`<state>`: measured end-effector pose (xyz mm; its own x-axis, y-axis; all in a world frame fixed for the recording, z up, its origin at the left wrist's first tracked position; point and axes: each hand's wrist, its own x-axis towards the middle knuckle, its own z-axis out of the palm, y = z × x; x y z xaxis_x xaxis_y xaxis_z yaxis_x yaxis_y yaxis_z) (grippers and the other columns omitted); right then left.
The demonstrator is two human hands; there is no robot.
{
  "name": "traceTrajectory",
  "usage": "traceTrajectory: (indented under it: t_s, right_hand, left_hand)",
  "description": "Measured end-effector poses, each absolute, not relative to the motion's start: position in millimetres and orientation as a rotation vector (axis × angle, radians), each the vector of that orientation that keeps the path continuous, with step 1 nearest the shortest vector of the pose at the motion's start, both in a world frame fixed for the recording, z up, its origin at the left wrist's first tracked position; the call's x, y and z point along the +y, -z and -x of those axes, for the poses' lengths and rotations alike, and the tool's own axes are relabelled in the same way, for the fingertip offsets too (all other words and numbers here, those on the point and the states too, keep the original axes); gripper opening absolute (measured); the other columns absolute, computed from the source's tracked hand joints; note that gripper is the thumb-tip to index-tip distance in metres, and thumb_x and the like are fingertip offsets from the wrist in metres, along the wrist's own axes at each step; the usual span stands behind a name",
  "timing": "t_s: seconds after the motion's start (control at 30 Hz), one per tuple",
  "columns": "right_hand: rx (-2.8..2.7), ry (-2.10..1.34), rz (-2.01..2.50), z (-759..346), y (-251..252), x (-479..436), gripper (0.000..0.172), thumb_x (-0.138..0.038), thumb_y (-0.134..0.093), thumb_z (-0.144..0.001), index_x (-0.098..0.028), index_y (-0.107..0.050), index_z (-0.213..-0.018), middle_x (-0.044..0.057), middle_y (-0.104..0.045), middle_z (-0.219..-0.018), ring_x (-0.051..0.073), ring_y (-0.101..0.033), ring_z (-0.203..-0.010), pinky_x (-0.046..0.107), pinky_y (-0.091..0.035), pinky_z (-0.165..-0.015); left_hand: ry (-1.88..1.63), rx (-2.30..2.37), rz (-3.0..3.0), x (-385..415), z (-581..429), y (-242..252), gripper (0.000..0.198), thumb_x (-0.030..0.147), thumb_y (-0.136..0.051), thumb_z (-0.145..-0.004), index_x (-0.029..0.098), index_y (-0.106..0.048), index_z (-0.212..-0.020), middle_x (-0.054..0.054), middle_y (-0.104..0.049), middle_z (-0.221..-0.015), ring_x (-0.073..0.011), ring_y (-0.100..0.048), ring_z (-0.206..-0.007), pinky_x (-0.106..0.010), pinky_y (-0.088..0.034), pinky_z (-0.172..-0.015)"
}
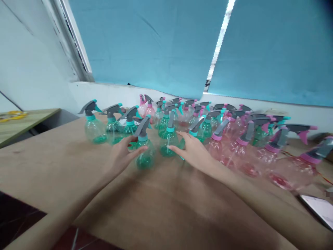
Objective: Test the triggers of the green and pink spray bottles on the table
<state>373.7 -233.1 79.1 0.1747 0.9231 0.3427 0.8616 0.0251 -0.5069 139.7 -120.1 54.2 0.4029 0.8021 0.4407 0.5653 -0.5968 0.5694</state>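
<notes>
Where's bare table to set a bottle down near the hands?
Bare brown tabletop lies left of the left hand and green spray bottles, and in front of the right hand. Crowded: around the nearest green bottle between the hands, and rightward through the pink spray bottles.

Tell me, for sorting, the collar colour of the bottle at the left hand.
Teal collar on the green plastic spray bottle; head view.

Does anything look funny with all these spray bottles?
Yes, a little! Two pink spray bottles stand at the back among the green spray bottles, while the other pink spray bottles are together on the right. I can't see any spills or breaks.
</notes>
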Motion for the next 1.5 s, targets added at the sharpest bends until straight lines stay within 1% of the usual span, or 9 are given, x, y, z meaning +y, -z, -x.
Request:
traceTrajectory:
  t_s: [0.1,0.17,0.37,0.5,0.6,0.8,0.97,1.27,1.5]
  right_hand:
    - [-1.638,-0.149,1.856,-368.0,-73.8,-222.8,0.071,-0.044,-0.063,-0.085,-0.003,-0.042,-0.139,0.024,-0.055,-0.132,0.037,-0.053,-0.122,0.047,-0.045,-0.096]
    - [-1.619,-0.180,1.864,-366.0,-73.1,-216.5,0.069,-0.043,-0.063,-0.086,-0.005,-0.041,-0.139,0.024,-0.058,-0.128,0.037,-0.057,-0.117,0.046,-0.048,-0.092]
    - [-1.559,-0.317,1.888,-365.9,-77.3,-198.6,0.060,-0.041,-0.061,-0.087,-0.011,-0.044,-0.136,0.018,-0.069,-0.103,0.027,-0.071,-0.076,0.039,-0.056,-0.065]
    - [-1.512,-0.425,1.906,-364.7,-75.6,-189.7,0.069,-0.043,-0.058,-0.088,-0.004,-0.035,-0.139,0.013,-0.070,-0.079,0.020,-0.065,-0.049,0.032,-0.052,-0.045]
    - [-1.499,-0.473,1.904,-364.1,-72.2,-185.7,0.066,-0.044,-0.057,-0.088,0.000,-0.038,-0.134,0.009,-0.067,-0.069,0.017,-0.060,-0.040,0.029,-0.048,-0.037]
    - [-1.527,-0.403,1.907,-365.9,-67.9,-184.6,0.061,-0.043,-0.059,-0.086,-0.004,-0.041,-0.130,0.012,-0.067,-0.081,0.017,-0.061,-0.048,0.029,-0.046,-0.042]
    - [-1.574,-0.342,1.948,-365.6,-71.6,-190.9,0.056,-0.045,-0.060,-0.085,-0.004,-0.049,-0.121,0.011,-0.066,-0.076,0.021,-0.064,-0.057,0.031,-0.047,-0.050]
    - [-1.679,-0.186,2.001,-360.6,-72.6,-201.6,0.059,-0.055,-0.058,-0.084,-0.006,-0.052,-0.115,0.020,-0.066,-0.098,0.035,-0.065,-0.092,0.039,-0.048,-0.069]
    - [-1.717,-0.125,2.051,-359.9,-70.3,-206.7,0.065,-0.065,-0.050,-0.085,-0.008,-0.051,-0.117,0.019,-0.067,-0.098,0.038,-0.067,-0.088,0.041,-0.048,-0.065]
  left_hand:
    - [-0.978,1.179,-2.307,-105.8,-147.5,-57.7,0.053,0.061,-0.062,-0.077,0.020,-0.060,-0.110,-0.009,-0.069,-0.109,-0.0318,-0.067,-0.097,-0.041,-0.053,-0.079]
    - [-0.966,1.165,-2.313,-101.0,-153.9,-61.2,0.052,0.059,-0.062,-0.077,0.020,-0.059,-0.111,-0.010,-0.069,-0.110,-0.0312,-0.068,-0.096,-0.041,-0.053,-0.081]
    - [-0.932,1.090,-2.350,-89.3,-168.9,-65.6,0.044,0.048,-0.061,-0.080,0.020,-0.057,-0.113,-0.012,-0.067,-0.117,-0.0314,-0.064,-0.108,-0.041,-0.053,-0.087]
    - [-0.912,1.085,-2.364,-82.8,-174.8,-67.4,0.040,0.043,-0.061,-0.081,0.020,-0.057,-0.114,-0.013,-0.067,-0.117,-0.0325,-0.063,-0.110,-0.043,-0.052,-0.088]
    - [-0.905,1.090,-2.374,-79.3,-178.1,-68.4,0.039,0.041,-0.061,-0.082,0.020,-0.056,-0.115,-0.012,-0.067,-0.116,-0.0324,-0.064,-0.110,-0.045,-0.051,-0.090]
    - [-0.914,1.086,-2.390,-77.2,-182.5,-67.4,0.042,0.040,-0.058,-0.084,0.017,-0.055,-0.118,-0.015,-0.066,-0.119,-0.0331,-0.060,-0.116,-0.045,-0.050,-0.093]
    - [-0.925,1.102,-2.406,-78.3,-182.8,-65.9,0.041,0.042,-0.056,-0.086,0.017,-0.055,-0.119,-0.015,-0.065,-0.120,-0.0348,-0.060,-0.116,-0.048,-0.049,-0.093]
    - [-0.989,1.143,-2.419,-86.1,-184.8,-62.1,0.045,0.042,-0.054,-0.089,0.019,-0.052,-0.127,-0.013,-0.062,-0.128,-0.0333,-0.061,-0.114,-0.046,-0.050,-0.093]
    - [-1.167,1.163,-2.413,-100.1,-171.8,-56.5,0.046,0.044,-0.049,-0.093,0.018,-0.050,-0.131,-0.012,-0.058,-0.132,-0.0291,-0.056,-0.120,-0.045,-0.045,-0.101]
